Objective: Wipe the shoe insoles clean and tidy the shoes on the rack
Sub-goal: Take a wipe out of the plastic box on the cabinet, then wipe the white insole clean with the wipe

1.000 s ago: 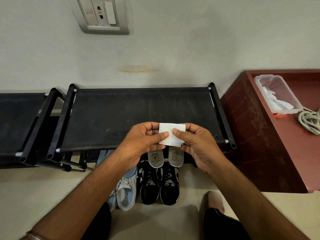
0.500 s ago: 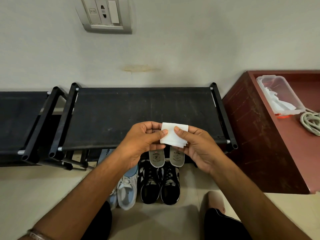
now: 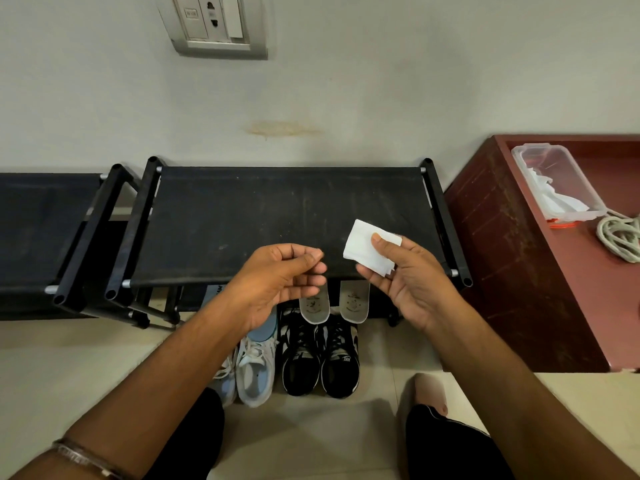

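Observation:
My right hand [image 3: 408,275] pinches a folded white wipe [image 3: 363,245] between thumb and fingers, above the front of the black shoe rack [image 3: 277,216]. My left hand [image 3: 280,282] hovers to its left with fingers loosely curled, holding nothing. Two grey insoles [image 3: 332,301] stick out from under the rack's front edge. Below them on the floor stands a pair of black sneakers [image 3: 320,355]. A white and light-blue pair [image 3: 249,368] stands to their left, with a blue insole [image 3: 265,329] partly hidden by my left wrist.
A second black rack [image 3: 45,230] stands at the left. A dark red cabinet [image 3: 526,258] at the right carries a clear plastic box with white wipes [image 3: 557,183] and a coiled white cord [image 3: 620,233]. My knees are at the bottom edge.
My left hand has let go of the wipe and drawn away to the left. My right hand has carried the wipe a little up and to the right.

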